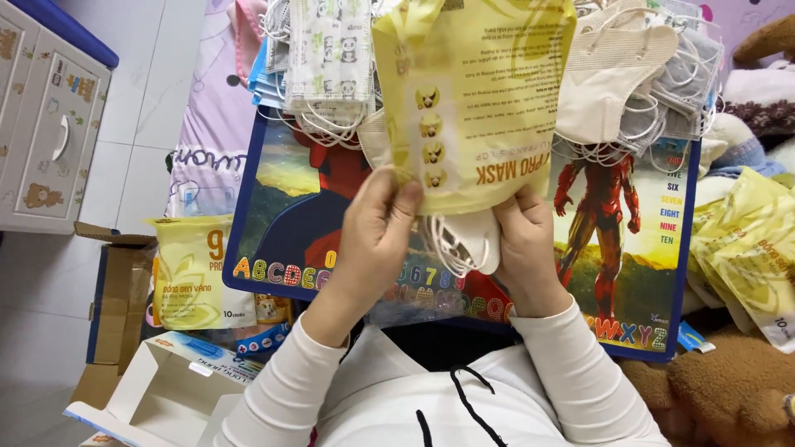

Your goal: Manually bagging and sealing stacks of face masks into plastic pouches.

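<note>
Yellow pouch (480,99): upright above the board (646,248), pinched between both hands.
Left hand (377,228): grips pouch's lower edge.
Right hand (526,240): grips pouch and white masks (468,240).

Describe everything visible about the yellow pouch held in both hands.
The yellow pouch is a flat, glossy plastic bag with dark printed text and a clear strip showing small bear figures. It is held up over a colourful picture board, its open end toward the person. The left hand pinches its lower left edge; the right hand grips the lower right. White masks with ear loops stick out of the opening.
</note>
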